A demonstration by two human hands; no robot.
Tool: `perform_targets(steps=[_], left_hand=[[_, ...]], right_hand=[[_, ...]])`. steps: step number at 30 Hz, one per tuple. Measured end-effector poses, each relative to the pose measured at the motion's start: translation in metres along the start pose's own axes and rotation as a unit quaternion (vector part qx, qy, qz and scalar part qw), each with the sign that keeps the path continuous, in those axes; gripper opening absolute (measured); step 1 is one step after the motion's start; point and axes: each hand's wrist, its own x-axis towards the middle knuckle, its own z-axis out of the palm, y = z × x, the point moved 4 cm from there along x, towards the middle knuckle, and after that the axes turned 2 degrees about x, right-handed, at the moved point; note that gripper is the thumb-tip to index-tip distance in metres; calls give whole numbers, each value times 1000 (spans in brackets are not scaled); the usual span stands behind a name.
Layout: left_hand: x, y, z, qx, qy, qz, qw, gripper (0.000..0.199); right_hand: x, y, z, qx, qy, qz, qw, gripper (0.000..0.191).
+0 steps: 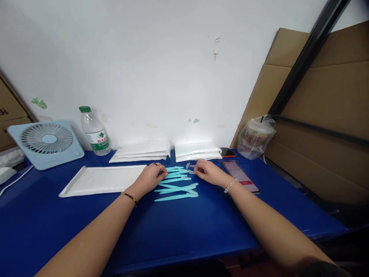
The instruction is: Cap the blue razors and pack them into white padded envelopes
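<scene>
Several slim turquoise sticks [177, 198], shaped like eyebrow razors, lie in a loose column on the blue table. At the upper left of the column, my left hand [151, 176] has its fingers closed at the end of one of them. Opposite it, my right hand [206, 171] pinches a small clear piece that looks like a cap [191, 172]. Another small clear piece [188, 165] lies just beyond its fingertips. The fingers partly hide what each hand grips. A white padded envelope [100, 179] lies flat beside my left hand.
White packets [141, 150] and a second white stack [197, 151] lie against the wall. A blue fan [49, 143] and a water bottle [96, 132] stand left. On the right are a lit phone [240, 177], a dark phone [228, 152] and a bagged drink cup [255, 136].
</scene>
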Motion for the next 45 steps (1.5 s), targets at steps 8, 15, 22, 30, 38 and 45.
perform_targets(steps=[8,15,22,30,38,45], left_hand=[[-1,9,-2,25,3,28,999,24],[-1,18,-4,49,3,34,998,26],[-4,27,-1,54,-39,32,997,26],[-5,8,-5,56,-25,-17,998,24],[-6,9,-2,23,-52,-33,998,19],[-7,12,-1,19,-62,-44,997,17]], right_hand=[[1,-5,4,7,-6,-3,1000,10],[0,-12,5,-4,-25,-13,1000,10],[-1,-20,9,-5,-57,-42,997,12],[2,7,3,-43,42,-32,998,31],[10,7,19,-67,10,-39,997,29],[13,-1,23,-92,16,-64,994,46]])
